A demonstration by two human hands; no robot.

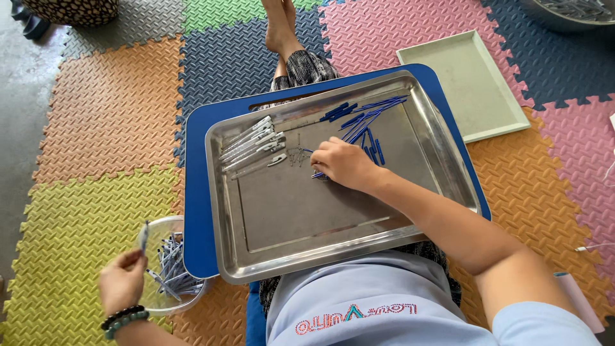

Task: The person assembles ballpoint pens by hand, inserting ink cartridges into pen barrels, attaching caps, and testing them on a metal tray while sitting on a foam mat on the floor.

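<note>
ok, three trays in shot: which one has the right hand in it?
The steel tray on the person's lap. The right hand rests inside it beside the blue refills. The blue tray sits underneath; the pale green tray lies apart on the mat.

- A home floor is shown, covered with soft mats in many colours.
- Small parts are sorted on a metal tray held on a lap.

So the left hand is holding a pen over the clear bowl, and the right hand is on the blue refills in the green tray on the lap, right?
Not quite: the head view shows the right hand on the blue refills in a steel tray, not a green one. The green tray lies on the mat beyond. The left hand does hold a pen over the clear bowl.
</note>
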